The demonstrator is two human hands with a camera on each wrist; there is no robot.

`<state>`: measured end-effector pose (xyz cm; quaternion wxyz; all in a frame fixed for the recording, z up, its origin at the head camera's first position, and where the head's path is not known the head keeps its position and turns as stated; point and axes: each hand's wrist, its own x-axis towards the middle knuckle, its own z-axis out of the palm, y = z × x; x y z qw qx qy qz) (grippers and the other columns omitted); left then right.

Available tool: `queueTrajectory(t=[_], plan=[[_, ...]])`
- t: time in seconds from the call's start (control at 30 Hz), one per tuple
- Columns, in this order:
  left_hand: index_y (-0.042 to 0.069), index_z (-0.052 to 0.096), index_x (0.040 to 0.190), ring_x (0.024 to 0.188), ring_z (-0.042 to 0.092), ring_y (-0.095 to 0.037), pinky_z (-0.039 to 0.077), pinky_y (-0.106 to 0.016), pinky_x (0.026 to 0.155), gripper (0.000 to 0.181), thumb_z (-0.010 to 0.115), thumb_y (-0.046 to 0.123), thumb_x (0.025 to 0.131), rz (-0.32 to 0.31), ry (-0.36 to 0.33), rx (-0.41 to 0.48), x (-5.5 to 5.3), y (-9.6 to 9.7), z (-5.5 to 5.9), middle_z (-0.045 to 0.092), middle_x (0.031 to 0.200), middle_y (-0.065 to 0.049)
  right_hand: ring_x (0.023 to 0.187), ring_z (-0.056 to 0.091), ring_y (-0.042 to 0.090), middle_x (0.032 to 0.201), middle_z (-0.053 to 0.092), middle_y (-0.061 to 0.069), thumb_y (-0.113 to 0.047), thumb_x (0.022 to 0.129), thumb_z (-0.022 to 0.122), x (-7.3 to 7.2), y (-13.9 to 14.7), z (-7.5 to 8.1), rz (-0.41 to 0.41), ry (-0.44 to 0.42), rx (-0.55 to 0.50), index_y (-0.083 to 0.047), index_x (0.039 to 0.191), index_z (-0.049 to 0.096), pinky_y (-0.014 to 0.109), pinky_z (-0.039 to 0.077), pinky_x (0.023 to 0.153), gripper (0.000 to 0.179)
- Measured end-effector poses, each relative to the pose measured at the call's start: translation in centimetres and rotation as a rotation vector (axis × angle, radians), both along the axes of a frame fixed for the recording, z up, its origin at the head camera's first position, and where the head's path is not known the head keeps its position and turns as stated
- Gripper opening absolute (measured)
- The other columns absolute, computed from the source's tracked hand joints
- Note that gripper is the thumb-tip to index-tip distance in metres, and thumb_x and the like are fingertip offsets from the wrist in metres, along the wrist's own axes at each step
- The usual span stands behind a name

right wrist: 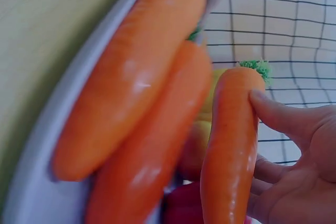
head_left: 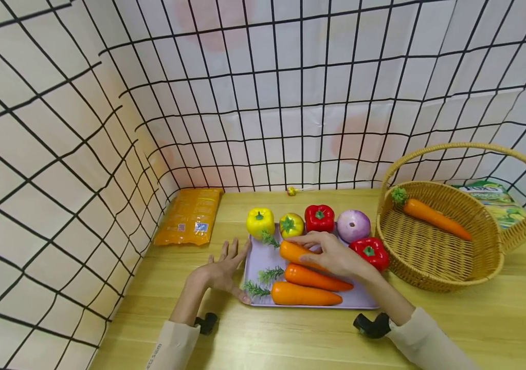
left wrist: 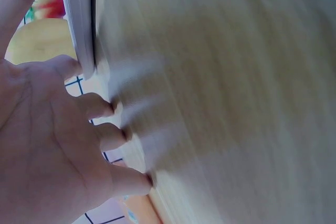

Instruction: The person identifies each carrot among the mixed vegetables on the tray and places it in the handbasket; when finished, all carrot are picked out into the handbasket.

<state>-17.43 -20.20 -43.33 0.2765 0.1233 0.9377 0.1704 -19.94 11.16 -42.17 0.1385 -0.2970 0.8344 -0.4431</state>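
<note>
the right hand [head_left: 325, 252] pinches a carrot [head_left: 294, 252], thumb on its near side and fingers on its far side, parted only by its thickness. the carrot is over the tray [head_left: 259, 263]; whether it touches the tray i cannot tell.

well left of the grip, the left hand [head_left: 225, 270] is spread, fingers straight, at the tray's left edge, some fingertips on the table [head_left: 290, 339]. on the near side of the grip, two more carrots [head_left: 306, 294] lie side by side up to the near rim, and past it wood runs toward the sleeves. just beyond the grip, a yellow pepper [head_left: 260, 222], a red pepper [head_left: 320, 219] and an onion [head_left: 354, 225] line the far rim; another red pepper [head_left: 370, 253] sits just right of it. farther right stands the basket [head_left: 440, 281], its handle arching high.

the pinched carrot is bright orange, smooth and glossy, faintly ringed, with a blunt, rounded top and a green tuft pointing left, away from the palm.
</note>
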Motion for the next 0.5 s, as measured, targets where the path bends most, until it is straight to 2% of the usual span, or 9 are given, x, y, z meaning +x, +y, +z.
queueTrajectory(t=[0.1,0.23,0.5], plan=[[0.022,-0.008,0.167,0.159,-0.017,-0.044,0.0,-0.077,0.122,0.144,0.094,0.049,0.069,-0.003,0.003,-0.004,0.0,0.0,0.0,-0.019,0.171,-0.022,0.116,0.066,0.022,0.14,0.068,0.006,-0.02,0.1,0.069,0.3,0.3,1.2,-0.016,0.0,-0.015,-0.019,0.144,0.063,0.042,0.056,0.1,0.045],[0.022,-0.008,0.167,0.159,-0.017,-0.044,0.0,-0.077,0.122,0.144,0.094,0.049,0.069,-0.01,0.006,-0.011,0.0,0.1,-0.1,-0.02,0.171,-0.022,0.112,0.066,0.022,0.139,0.069,0.009,-0.017,0.1,0.069,0.4,1.1,3.3,-0.033,0.049,-0.023,-0.017,0.145,0.062,0.037,0.055,0.097,0.045],[0.022,-0.008,0.167,0.159,-0.019,-0.044,-0.001,-0.077,0.122,0.143,0.093,0.05,0.07,-0.011,-0.003,-0.004,0.0,0.0,0.0,-0.021,0.171,-0.022,0.113,0.063,0.026,0.138,0.067,0.011,-0.023,0.1,0.069,0.3,4.1,8.4,-0.088,0.125,0.054,-0.019,0.145,0.062,0.037,0.055,0.093,0.046]])
